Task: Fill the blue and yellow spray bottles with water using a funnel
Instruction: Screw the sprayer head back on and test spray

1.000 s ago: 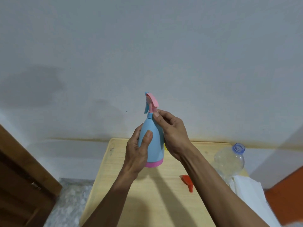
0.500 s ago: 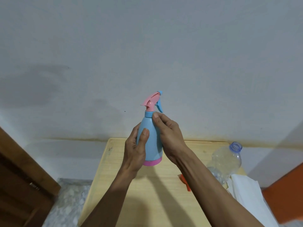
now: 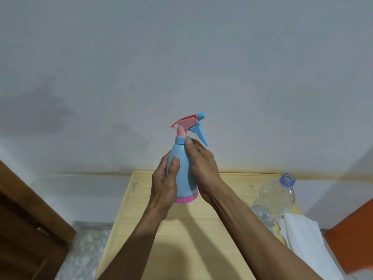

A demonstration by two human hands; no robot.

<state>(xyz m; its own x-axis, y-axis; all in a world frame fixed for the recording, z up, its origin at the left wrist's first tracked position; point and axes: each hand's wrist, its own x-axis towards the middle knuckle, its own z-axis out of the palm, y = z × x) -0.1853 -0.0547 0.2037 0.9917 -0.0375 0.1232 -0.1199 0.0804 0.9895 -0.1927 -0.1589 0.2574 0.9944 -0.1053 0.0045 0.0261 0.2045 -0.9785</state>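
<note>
I hold the blue spray bottle point(image 3: 182, 178) upright in the air above the wooden table point(image 3: 201, 235). It has a pink base and a pink and blue trigger head point(image 3: 190, 125) whose nozzle points right. My left hand point(image 3: 165, 186) grips the bottle's body from the left. My right hand point(image 3: 201, 164) wraps the right side, thumb and fingers at the blue collar under the head. The yellow bottle is out of view, and my right arm hides the orange funnel.
An uncapped clear plastic water bottle point(image 3: 276, 195) stands at the table's right edge, beside a white cloth point(image 3: 302, 239). A dark wooden door point(image 3: 24, 229) is at the lower left, an orange surface point(image 3: 355, 235) at the lower right. A pale wall lies behind.
The trigger head has turned from pointing left to pointing right as my right hand twists at the collar. My right arm now hides the orange funnel on the table.
</note>
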